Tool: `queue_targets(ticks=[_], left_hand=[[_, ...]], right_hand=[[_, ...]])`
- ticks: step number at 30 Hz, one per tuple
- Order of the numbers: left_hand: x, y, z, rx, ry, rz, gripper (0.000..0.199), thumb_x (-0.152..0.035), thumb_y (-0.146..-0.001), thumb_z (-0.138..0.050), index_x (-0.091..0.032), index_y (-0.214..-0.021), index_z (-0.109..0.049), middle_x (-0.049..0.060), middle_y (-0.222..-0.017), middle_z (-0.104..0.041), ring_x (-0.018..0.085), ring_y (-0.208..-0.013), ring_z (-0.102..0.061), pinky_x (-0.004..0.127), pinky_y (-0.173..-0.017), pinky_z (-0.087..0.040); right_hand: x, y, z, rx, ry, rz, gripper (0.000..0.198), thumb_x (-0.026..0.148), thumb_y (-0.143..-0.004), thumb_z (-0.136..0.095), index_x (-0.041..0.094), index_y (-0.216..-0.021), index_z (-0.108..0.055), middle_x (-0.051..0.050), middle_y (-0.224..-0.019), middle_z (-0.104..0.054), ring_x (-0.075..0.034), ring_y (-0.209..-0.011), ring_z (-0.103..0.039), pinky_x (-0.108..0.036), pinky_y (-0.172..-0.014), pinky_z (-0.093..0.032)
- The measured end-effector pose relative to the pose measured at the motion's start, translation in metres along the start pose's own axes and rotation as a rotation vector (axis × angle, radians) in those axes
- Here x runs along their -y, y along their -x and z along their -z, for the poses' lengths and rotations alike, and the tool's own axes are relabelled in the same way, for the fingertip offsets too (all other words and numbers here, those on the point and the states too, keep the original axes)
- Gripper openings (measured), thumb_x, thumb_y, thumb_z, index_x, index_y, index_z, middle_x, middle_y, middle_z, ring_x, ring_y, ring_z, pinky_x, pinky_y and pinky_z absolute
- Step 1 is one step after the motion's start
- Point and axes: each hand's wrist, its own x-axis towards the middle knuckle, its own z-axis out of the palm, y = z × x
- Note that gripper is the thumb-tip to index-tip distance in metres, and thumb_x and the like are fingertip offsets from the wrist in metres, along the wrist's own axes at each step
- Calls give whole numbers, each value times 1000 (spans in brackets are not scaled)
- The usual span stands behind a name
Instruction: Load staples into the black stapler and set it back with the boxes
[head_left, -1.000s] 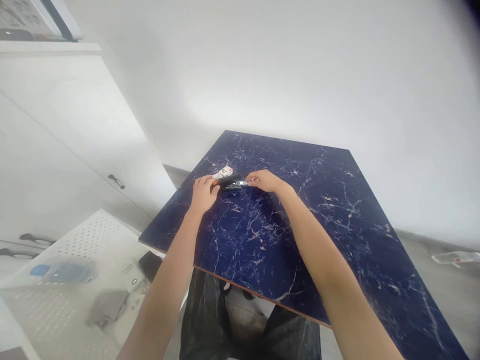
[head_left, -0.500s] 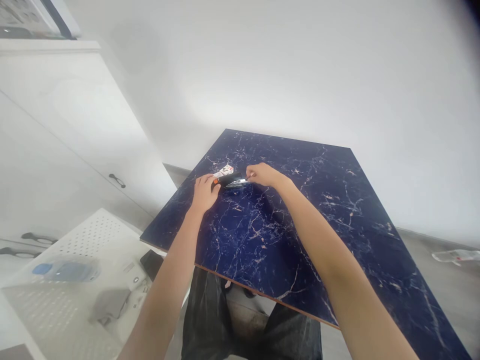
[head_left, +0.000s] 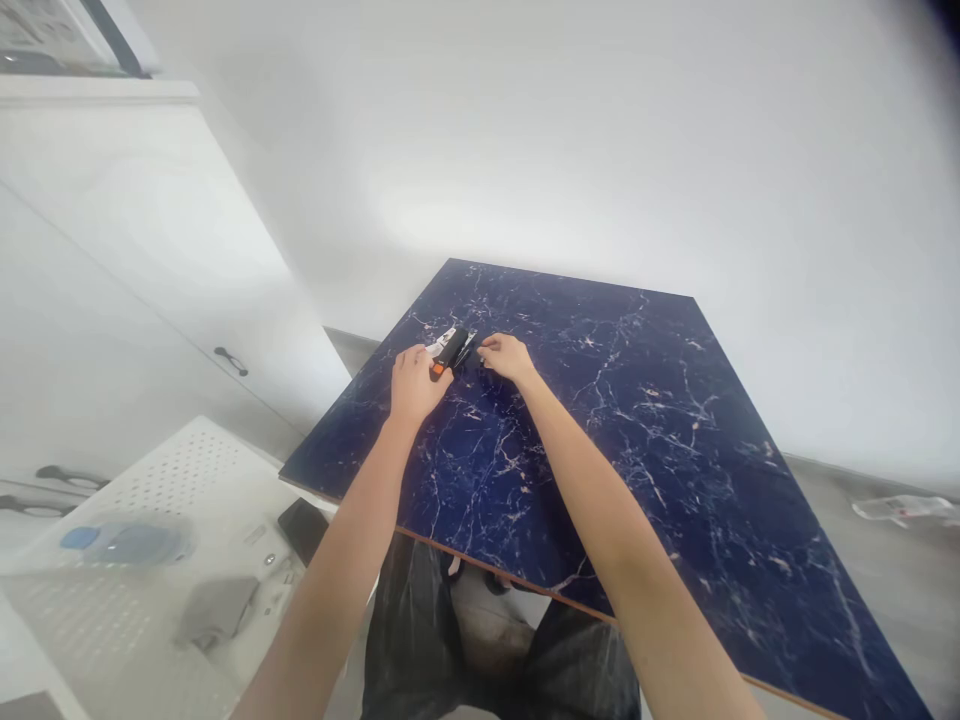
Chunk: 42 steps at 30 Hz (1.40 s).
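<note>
One stapler (head_left: 452,350) held between two hands, left hand (head_left: 417,383) and right hand (head_left: 507,356).

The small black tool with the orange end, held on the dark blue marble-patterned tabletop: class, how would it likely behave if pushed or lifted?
The small black tool with an orange end looks rigid, so probably stiff. It seems light: the left hand and right hand handle it with their fingers alone. On the glossy blue marble-patterned tabletop it would likely slide rather than roll.

A dark blue marble-patterned tabletop (head_left: 600,420) carries a small black and orange tool (head_left: 451,350) and a white packet (head_left: 440,343) near its far left edge.
</note>
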Motion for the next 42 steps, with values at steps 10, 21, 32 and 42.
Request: queue_targets(ticks=[10,21,32,42], left_hand=[[-1,-4,-7,65,186,-35,23,-29,-99,-50,-22,-110,-69,12,-129,-69,29,-128,-59,47,-112,-42],[14,-10,-7,32,126,26,22,-19,-88,-62,-23,-109,-68,10,-112,-75,30,-110,-67,47,-105,-47],[37,-20,-3,-250,215,418,26,-25,-94,-54,-20,-118,-64,9,-114,-73,23,-104,-69,38,-101,-51],[33,-21,-11,0,21,281,23,-28,-91,-54,-21,-101,-74,15,-103,-74,37,-110,-64,55,-100,-46]], right_hand=[[39,59,-34,-26,-80,49,58,52,-91,-67,23,-140,-54,-9,-126,-73,-25,-117,-70,-38,-104,-50],[51,66,-54,-137,2,-26,41,53,-83,-69,21,-109,-72,-14,-116,-74,-29,-110,-70,-41,-100,-52],[46,60,-29,-134,-145,-77,33,49,-78,-71,22,-96,-74,-8,-100,-78,-25,-96,-73,-33,-90,-54],[10,53,13,-116,60,-91,31,49,-78,-71,20,-88,-75,-8,-91,-78,-26,-91,-73,-33,-85,-53]])
